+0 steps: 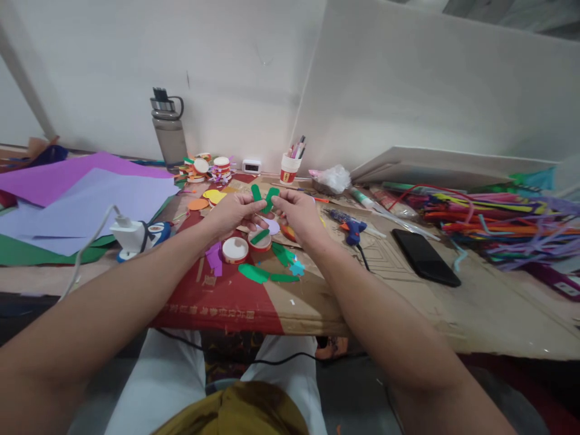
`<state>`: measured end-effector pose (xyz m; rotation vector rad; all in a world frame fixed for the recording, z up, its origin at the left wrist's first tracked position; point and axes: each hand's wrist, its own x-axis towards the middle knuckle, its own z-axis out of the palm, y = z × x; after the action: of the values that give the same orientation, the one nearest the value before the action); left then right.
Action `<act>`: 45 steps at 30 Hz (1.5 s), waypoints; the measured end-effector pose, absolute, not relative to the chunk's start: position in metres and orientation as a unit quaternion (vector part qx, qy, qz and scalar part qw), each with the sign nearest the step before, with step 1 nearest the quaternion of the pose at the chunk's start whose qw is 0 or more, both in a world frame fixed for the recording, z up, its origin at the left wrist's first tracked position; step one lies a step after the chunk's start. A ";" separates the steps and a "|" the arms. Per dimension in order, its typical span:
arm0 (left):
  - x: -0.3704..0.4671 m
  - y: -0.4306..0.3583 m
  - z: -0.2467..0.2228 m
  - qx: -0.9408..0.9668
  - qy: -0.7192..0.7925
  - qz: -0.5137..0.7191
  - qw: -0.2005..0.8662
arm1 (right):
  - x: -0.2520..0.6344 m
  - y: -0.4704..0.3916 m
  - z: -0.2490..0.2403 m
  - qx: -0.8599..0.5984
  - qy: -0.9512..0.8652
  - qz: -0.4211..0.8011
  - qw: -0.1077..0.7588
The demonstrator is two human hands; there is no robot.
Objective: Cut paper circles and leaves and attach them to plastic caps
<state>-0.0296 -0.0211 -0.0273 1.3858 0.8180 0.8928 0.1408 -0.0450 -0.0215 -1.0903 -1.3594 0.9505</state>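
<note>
My left hand (240, 212) and my right hand (295, 212) meet above the table, each pinching a side of a green foam cutout (270, 199) with upright strips. Whether it is one piece or two overlapping ones I cannot tell. Just below my hands sit two short round cups, a white-topped one (235, 249) and another (260, 240) with a green strip lying across it. Green cutouts (254, 273) lie in front of them, beside a light-blue flower-shaped piece (296, 267). Left of the cups is a purple cutout (214, 260).
A blue glue gun (353, 231) and a black phone (425, 257) lie to the right, with pipe cleaners (489, 223) beyond. Coloured sheets (104, 193), a white plug (129, 235) and a water bottle (170, 136) are left. A pen cup (289, 169) stands at the back.
</note>
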 end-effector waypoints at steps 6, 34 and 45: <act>-0.029 -0.019 -0.028 0.572 0.365 0.395 0.619 | 0.142 -0.043 -0.022 -0.462 -0.573 0.404 0.544; -0.024 -0.026 -0.022 0.585 0.376 0.421 0.583 | 0.140 -0.049 -0.015 -0.486 -0.580 0.372 0.537; -0.027 -0.027 -0.021 0.620 0.345 0.385 0.590 | 0.141 -0.048 -0.013 -0.491 -0.575 0.394 0.522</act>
<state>-0.0268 -0.0272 -0.0212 1.4432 0.8037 0.8957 0.1409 -0.0477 -0.0132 -1.1764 -1.3777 0.9440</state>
